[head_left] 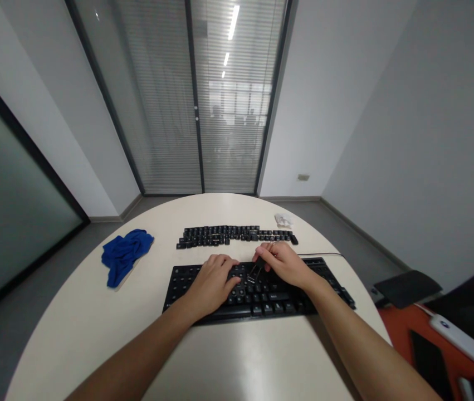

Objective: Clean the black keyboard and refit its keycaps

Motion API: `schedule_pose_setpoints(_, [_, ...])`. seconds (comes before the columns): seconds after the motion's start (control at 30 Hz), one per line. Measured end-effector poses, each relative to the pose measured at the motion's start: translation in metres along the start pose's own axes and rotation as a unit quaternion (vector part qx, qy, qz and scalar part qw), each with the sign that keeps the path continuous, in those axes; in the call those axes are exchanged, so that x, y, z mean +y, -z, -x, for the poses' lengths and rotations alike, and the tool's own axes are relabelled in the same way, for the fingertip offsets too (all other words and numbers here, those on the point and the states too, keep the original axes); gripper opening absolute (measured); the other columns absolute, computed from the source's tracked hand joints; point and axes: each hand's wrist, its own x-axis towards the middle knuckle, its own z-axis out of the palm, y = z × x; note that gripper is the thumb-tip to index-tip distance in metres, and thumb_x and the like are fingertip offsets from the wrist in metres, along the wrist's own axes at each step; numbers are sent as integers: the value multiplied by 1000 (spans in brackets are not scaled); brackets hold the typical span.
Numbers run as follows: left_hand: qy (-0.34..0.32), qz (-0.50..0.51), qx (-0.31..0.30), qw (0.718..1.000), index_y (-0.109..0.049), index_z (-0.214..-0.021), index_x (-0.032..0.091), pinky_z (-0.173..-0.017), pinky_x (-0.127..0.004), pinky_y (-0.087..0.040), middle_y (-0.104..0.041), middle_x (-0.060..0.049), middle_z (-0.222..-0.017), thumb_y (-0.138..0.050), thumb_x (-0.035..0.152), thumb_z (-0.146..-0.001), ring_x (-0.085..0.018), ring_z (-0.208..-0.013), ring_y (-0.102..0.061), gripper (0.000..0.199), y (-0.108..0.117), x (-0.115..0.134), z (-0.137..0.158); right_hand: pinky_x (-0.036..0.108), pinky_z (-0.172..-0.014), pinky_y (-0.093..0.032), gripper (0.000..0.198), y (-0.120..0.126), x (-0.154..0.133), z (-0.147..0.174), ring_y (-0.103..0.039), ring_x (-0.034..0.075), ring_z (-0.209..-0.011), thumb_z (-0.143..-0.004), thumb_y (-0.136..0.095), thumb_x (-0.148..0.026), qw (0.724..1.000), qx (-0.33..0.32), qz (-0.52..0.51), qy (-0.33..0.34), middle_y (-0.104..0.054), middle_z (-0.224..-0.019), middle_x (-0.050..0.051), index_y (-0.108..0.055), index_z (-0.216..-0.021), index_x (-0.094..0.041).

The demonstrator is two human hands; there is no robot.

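Observation:
A black keyboard (237, 312) lies across the table in front of me. Many keycaps are off its left and middle part, while caps sit along its lower right rows. My left hand (214, 281) rests on the left half with its fingers stretched out and thumb apart. Over the middle of the keyboard, my right hand (281, 262) is closed on a wire keycap puller (257, 272), whose wire loops point down to the keys. Whether the loops grip a cap is too small to tell. Beyond the keyboard, loose black keycaps (207, 236) lie in rows.
A crumpled blue cloth (126, 253) lies at the left of the round white table (73, 317). Some white crumpled material (283, 220) is at the far right. A thin cable (324, 254) runs right from the keyboard. An orange seat with a white power strip (466, 345) stands beyond the right edge.

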Motion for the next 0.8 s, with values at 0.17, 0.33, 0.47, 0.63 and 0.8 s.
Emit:
schedule_pose_setpoints(0.17, [0, 8, 10, 1000, -59, -120, 20, -100, -46, -45, -61, -8, -116, -63, 26, -92, -28, -111, -52, 29, 5, -16, 6, 27, -66, -45, 57, -12, -2, -1, -62, 15, -60, -102, -36, -54, 1000, -15, -18, -9, -67, -67, 3, -75, -84, -17])
schedule_pose_setpoints(0.33, [4, 51, 47, 998, -60, -114, 21, -100, -44, -45, -62, -8, -117, -65, 21, -89, -26, -112, -54, 25, 9, -22, 12, 27, -66, -45, 54, -25, -9, -3, -61, 14, -60, -102, -36, -54, 999, -25, -22, 2, -68, -72, 3, -74, -89, -17])
schedule_pose_setpoints(0.47, [0, 77, 46, 996, -61, -111, 22, -99, -44, -46, -63, -7, -115, -62, 16, -89, -25, -110, -56, 23, 9, -19, 13, 27, -66, -44, 52, -29, -16, -3, -61, 14, -61, -102, -38, -53, 1000, -21, -16, 14, -67, -72, 3, -74, -88, -18])
schedule_pose_setpoints(0.63, [3, 79, 45, 996, -63, -107, 21, -99, -43, -46, -64, -6, -112, -61, 13, -88, -24, -108, -57, 20, 11, -16, 12, 26, -70, -46, 50, -29, -23, -3, -62, 14, -67, -102, -41, -51, 999, -20, -19, 36, -68, -81, 5, -73, -84, -17])
schedule_pose_setpoints(0.8, [4, 75, 41, 996, -65, -104, 21, -98, -44, -46, -64, -7, -111, -60, 15, -90, -24, -108, -57, 16, 12, -14, 12, 26, -69, -46, 44, -31, -29, -2, -63, 15, -69, -102, -45, -47, 999, -25, -4, 37, -68, -81, 4, -71, -83, -17])
